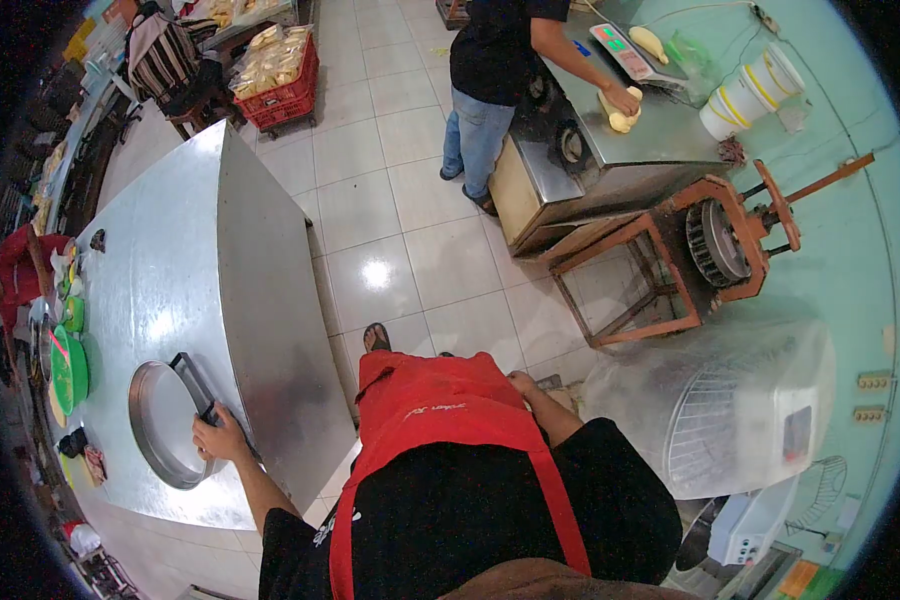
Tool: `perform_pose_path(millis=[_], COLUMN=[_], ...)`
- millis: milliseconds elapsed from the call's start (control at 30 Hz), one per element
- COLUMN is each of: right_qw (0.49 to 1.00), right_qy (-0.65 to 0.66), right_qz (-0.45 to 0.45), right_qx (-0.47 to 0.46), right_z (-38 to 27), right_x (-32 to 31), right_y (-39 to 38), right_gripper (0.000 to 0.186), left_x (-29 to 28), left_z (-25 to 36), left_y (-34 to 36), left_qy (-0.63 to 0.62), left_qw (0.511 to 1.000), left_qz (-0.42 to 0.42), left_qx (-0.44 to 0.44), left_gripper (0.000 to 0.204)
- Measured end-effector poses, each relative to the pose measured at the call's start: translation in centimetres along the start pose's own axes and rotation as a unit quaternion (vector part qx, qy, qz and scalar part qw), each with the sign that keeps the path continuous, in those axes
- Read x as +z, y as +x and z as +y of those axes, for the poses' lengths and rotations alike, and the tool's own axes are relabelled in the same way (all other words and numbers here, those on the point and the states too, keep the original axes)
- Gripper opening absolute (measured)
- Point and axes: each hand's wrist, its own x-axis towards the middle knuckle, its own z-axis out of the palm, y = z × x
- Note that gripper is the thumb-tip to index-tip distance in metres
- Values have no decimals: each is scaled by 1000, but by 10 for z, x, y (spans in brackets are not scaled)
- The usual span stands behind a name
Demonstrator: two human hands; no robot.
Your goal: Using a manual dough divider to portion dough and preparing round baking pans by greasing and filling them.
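My left hand point(216, 436) grips the right side of a round, shallow metal pan point(146, 437) on a stainless steel worktable point(145, 275); a dark straight metal piece point(188, 367) lies against the pan's rim, partly under my fingers. To the left sit a green bowl point(73, 372) with a pink-handled utensil and several small items. My right hand point(522, 384) hangs beside my red apron point(440, 400), its fingers mostly hidden.
A co-worker point(480, 60) holds pale dough point(620, 120) at a steel counter point(660, 140) with a scale and white buckets. An orange press point(660, 225) and plastic-covered machine point(730, 410) stand right. A red crate point(275, 95) of bagged goods sits behind, on tiled floor point(370, 270).
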Motion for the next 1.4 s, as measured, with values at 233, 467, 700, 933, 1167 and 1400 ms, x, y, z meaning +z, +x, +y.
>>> perform_pose_path(millis=[233, 467, 700, 933, 1167, 1400], right_qw=[998, 998, 998, 998, 998, 1000], right_qy=[-47, -27, -25, -18, -34, 18], right_qz=[-32, -17, -47, -29, -35, -12], right_qx=[-22, -48, -42, -53, -39, -13], right_z=[-23, -11, -16, -2, -2, 10], right_x=[-13, -7, -7, 0, 2, 10], right_y=[-20, -15, -13, 2, 9, 13], right_gripper=[58, 61, 65, 66, 65, 62], left_x=[2, 10, 11, 9, 14, 3], left_z=[-4, -9, -12, -8, -13, -6], left_y=[-2, -2, -4, -3, -4, -1], left_qy=[9, 8, 17, 15, 9, 15], left_qw=[1000, 1000, 1000, 1000, 1000, 1000], left_qz=[-3, 2, 4, 18, 14, -1], left_qx=[-2, -1, 2, 5, 10, -1], left_gripper=[58, 59, 58, 55, 57, 57])
